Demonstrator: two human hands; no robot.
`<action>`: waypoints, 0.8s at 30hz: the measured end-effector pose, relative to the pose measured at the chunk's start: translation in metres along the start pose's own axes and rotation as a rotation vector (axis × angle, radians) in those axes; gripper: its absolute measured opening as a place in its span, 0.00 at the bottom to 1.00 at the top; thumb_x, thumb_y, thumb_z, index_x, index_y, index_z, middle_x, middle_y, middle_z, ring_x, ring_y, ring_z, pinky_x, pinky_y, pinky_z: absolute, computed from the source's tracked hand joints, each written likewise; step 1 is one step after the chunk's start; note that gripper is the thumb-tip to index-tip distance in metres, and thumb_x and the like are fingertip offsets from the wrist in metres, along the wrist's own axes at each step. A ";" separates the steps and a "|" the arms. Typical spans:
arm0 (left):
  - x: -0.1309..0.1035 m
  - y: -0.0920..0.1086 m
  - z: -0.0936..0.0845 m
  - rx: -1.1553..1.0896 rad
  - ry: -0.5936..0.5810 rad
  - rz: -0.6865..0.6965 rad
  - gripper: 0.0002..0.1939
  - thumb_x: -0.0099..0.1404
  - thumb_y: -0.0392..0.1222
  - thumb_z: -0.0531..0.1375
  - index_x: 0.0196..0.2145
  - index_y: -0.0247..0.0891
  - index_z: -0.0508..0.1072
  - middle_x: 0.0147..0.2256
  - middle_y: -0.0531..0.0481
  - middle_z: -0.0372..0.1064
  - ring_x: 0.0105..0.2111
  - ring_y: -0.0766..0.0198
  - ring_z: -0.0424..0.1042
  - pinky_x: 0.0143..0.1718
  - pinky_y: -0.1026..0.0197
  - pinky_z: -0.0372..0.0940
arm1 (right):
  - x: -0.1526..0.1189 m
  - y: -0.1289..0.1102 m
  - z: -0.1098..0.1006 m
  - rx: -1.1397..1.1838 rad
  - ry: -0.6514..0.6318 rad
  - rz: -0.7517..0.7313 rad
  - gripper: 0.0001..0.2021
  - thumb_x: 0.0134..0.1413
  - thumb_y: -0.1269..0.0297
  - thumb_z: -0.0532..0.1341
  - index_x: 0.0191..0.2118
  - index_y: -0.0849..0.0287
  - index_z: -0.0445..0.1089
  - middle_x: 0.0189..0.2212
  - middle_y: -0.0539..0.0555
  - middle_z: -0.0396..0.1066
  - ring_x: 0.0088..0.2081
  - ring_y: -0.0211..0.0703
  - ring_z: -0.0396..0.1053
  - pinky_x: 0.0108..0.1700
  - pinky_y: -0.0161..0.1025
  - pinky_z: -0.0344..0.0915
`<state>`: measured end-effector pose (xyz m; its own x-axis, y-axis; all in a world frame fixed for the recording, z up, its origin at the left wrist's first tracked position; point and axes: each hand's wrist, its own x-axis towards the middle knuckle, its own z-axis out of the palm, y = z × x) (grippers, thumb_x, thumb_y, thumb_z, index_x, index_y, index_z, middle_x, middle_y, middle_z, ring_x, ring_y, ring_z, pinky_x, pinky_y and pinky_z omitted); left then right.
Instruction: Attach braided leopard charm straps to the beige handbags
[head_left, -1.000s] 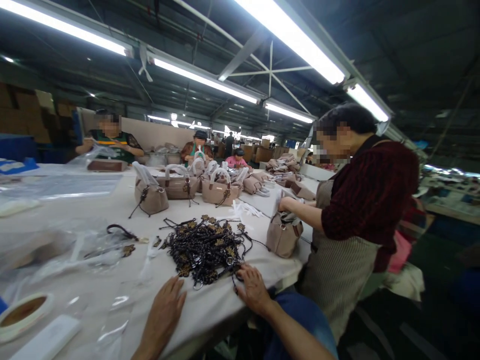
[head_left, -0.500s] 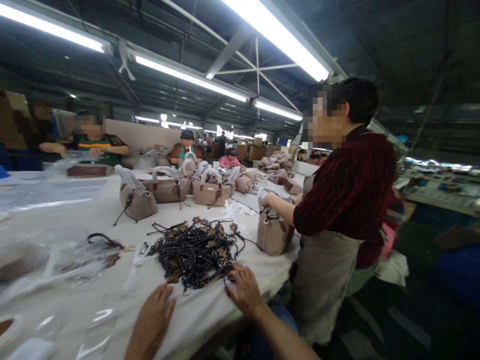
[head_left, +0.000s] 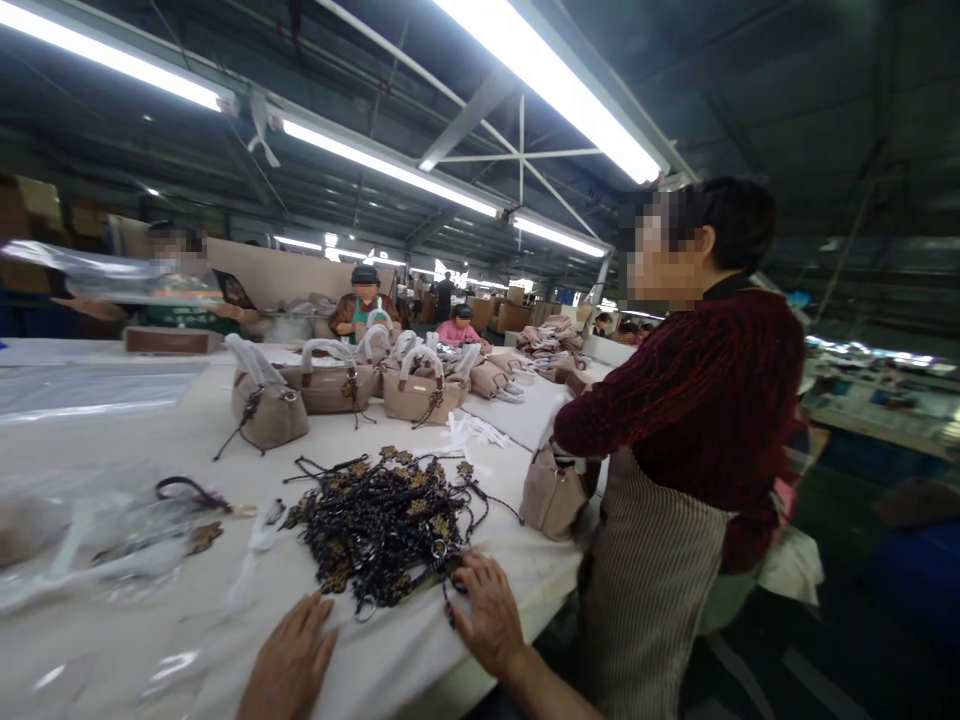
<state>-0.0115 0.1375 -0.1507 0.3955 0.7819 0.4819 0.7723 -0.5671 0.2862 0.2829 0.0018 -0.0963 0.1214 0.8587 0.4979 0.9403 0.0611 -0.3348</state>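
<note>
A tangled pile of black braided cord straps [head_left: 382, 530] with bronze flower-shaped charms and metal rings lies on the white-covered table [head_left: 442, 660]. My left hand [head_left: 292, 655] rests flat at the table's near side, just short of the pile, fingers stretched out and holding nothing. At the pile's near right edge lies my right hand [head_left: 487, 612], thumb and fingers apart. A dark cord end runs between and beside its thumb and fingertips; no firm grip on it shows.
Several taupe handbags [head_left: 424, 395] with wrapped handles stand beyond the pile. Clear plastic bags [head_left: 82, 540] and a dark wrist strap [head_left: 187, 490] lie left. Close on the right, a co-worker [head_left: 675, 400] in a striped apron leans over another handbag [head_left: 555, 495]. Other people sit across the table.
My hands keep nearly the same pose beside the pile; the view has shifted slightly. The co-worker's arm at right has moved over the handbag. At far left, a person has raised a clear plastic sheet.
</note>
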 end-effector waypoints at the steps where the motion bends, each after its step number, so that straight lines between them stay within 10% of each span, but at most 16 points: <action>1: 0.000 0.001 0.000 -0.010 0.003 -0.005 0.24 0.62 0.50 0.48 0.46 0.35 0.74 0.50 0.38 0.73 0.53 0.48 0.71 0.57 0.45 0.64 | 0.000 0.000 0.000 -0.003 0.005 -0.005 0.13 0.56 0.59 0.62 0.47 0.49 0.67 0.53 0.52 0.67 0.59 0.51 0.59 0.64 0.53 0.48; 24: -0.001 -0.012 0.016 -0.035 0.010 0.013 0.23 0.61 0.51 0.49 0.46 0.39 0.76 0.50 0.42 0.74 0.53 0.50 0.71 0.56 0.48 0.66 | 0.000 0.003 0.007 -0.026 0.048 -0.009 0.12 0.54 0.59 0.63 0.45 0.48 0.68 0.52 0.50 0.68 0.58 0.51 0.61 0.63 0.52 0.52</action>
<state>-0.0130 0.1478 -0.1679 0.4005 0.7717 0.4940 0.7493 -0.5861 0.3081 0.2837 0.0056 -0.1027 0.1273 0.8329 0.5385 0.9493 0.0550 -0.3095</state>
